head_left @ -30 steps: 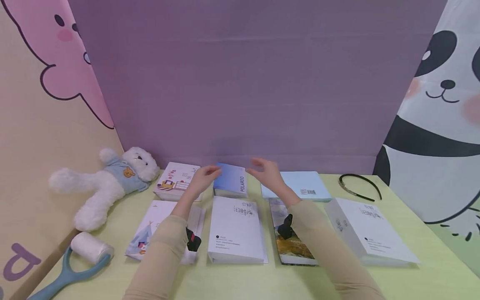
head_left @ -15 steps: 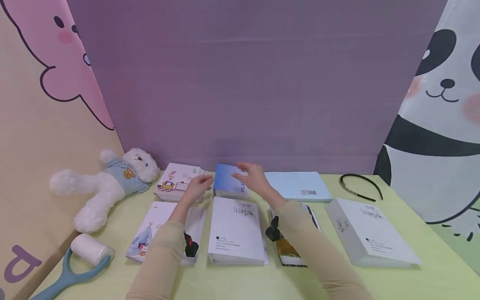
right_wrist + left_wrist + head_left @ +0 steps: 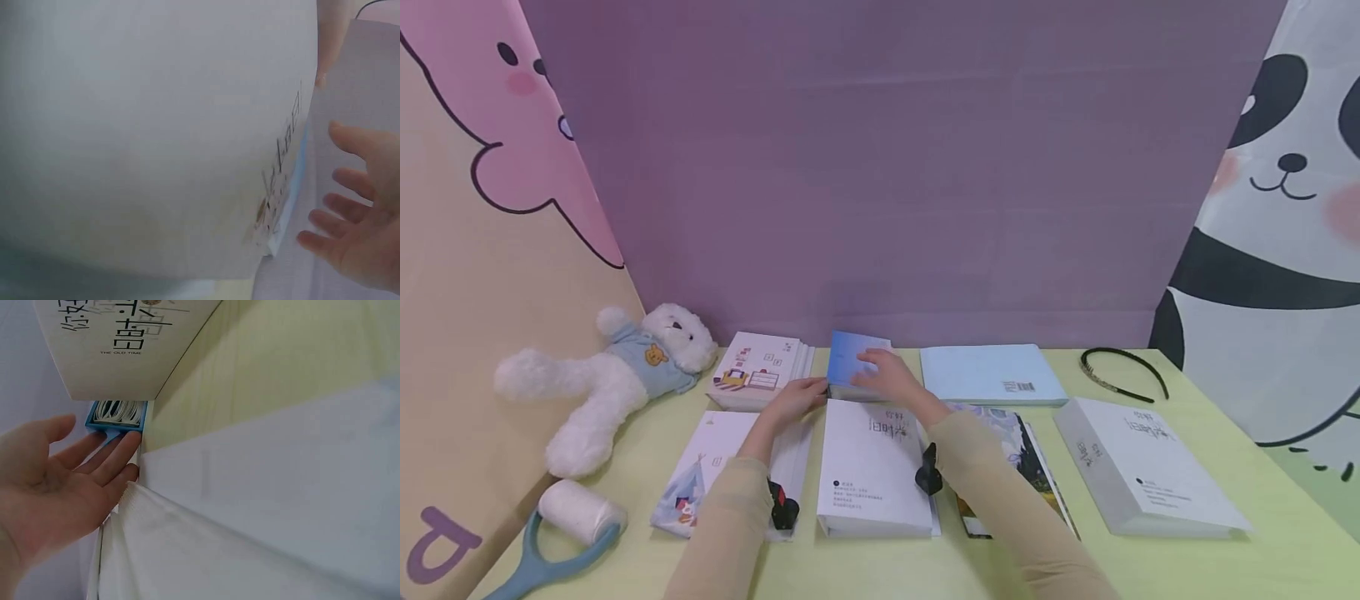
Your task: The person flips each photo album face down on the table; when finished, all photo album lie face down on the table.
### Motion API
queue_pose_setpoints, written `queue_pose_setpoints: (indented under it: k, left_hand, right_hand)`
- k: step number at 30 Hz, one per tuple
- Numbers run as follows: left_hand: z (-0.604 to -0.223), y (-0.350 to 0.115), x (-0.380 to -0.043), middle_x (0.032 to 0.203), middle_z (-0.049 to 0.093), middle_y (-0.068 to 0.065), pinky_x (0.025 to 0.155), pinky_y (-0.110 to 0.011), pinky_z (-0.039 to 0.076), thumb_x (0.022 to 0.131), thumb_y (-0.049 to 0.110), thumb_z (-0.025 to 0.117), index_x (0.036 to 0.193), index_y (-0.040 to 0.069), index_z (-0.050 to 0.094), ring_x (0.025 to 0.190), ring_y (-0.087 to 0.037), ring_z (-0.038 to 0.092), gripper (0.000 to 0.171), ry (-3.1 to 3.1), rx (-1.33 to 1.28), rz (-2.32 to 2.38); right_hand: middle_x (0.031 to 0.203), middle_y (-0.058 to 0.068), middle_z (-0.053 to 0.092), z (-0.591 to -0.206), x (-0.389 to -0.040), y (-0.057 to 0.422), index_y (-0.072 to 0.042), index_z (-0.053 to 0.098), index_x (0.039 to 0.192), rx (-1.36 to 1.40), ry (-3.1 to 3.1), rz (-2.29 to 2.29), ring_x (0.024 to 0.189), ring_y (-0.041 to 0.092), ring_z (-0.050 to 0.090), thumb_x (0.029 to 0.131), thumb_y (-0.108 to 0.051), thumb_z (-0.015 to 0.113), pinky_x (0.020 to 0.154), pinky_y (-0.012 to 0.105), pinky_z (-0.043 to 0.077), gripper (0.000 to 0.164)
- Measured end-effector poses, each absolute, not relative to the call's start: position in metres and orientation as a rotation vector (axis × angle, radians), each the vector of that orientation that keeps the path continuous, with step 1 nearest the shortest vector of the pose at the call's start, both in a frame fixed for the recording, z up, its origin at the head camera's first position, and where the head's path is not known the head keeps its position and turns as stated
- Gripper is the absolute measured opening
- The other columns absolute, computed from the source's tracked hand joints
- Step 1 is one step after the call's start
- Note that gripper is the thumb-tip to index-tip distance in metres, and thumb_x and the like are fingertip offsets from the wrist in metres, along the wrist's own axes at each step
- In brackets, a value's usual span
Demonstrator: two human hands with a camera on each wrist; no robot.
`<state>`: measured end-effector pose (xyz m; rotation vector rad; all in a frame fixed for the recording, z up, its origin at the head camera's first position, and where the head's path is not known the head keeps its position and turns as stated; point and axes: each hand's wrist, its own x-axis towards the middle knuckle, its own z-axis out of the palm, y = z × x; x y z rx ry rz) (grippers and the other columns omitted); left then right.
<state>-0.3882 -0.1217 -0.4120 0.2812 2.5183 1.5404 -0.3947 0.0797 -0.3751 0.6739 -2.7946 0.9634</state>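
A small blue photo album (image 3: 847, 354) lies in the back row of the table, partly covered by my right hand. My left hand (image 3: 795, 400) is at its left side; in the left wrist view the straight fingertips touch the album's blue edge (image 3: 142, 419). Over the album's front right part hovers my right hand (image 3: 889, 380), fingers spread and loosely bent; whether it touches the cover cannot be told. The right wrist view shows the right fingers apart, with nothing between them. A thick white album (image 3: 872, 475) with dark lettering lies just in front, under the right wrist.
Left of the blue album lies a cartoon-covered album (image 3: 756, 367), with a tent-print one (image 3: 688, 483) nearer. Rightward are a pale blue book (image 3: 992, 371), a landscape-cover book (image 3: 1011, 429), another white album (image 3: 1157, 467) and a headband (image 3: 1123, 392). A plush bear (image 3: 651, 362) and lint roller (image 3: 580, 512) lie left.
Both hands have come down toward the blue album. The right hand has moved left over its cover; the left has lowered to its left edge. The album stays in place.
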Motion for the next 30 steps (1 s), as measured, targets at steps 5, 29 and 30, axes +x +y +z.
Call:
queue_pose_setpoints:
  k: [5, 29, 30]
  left_hand:
    - [-0.418, -0.124, -0.387, 0.133, 0.052, -0.023, 0.111, -0.045, 0.03, 0.101, 0.028, 0.038, 0.138, -0.007, 0.039, 0.128, -0.033, 0.046, 0.051, 2.494, 0.299, 1.517]
    - [-0.406, -0.115, -0.383, 0.138, 0.049, -0.018, 0.112, -0.044, 0.028, 0.102, 0.031, 0.038, 0.136, -0.001, 0.046, 0.13, -0.028, 0.043, 0.047, 2.223, 0.197, 1.757]
    - [-0.405, -0.114, -0.383, 0.136, 0.051, -0.018, 0.111, -0.045, 0.03, 0.102, 0.032, 0.038, 0.135, 0.0, 0.048, 0.128, -0.028, 0.045, 0.048, 2.239, 0.176, 1.754]
  right_hand:
    - [0.142, 0.022, 0.043, -0.379, -0.391, 0.081, 0.002, 0.048, 0.134, 0.615, -2.905, 0.946, 0.134, 0.035, 0.036, 0.089, -0.026, 0.064, 0.111, 0.044, 0.031, 0.056]
    - [0.144, 0.018, 0.041, -0.382, -0.394, 0.084, 0.001, 0.046, 0.136, 0.427, -3.06, 0.91, 0.139, 0.033, 0.03, 0.086, -0.033, 0.063, 0.113, 0.043, 0.027, 0.063]
    - [0.144, 0.018, 0.041, -0.383, -0.394, 0.084, 0.0, 0.046, 0.136, 0.426, -3.055, 0.912, 0.139, 0.033, 0.03, 0.086, -0.033, 0.063, 0.113, 0.043, 0.027, 0.063]
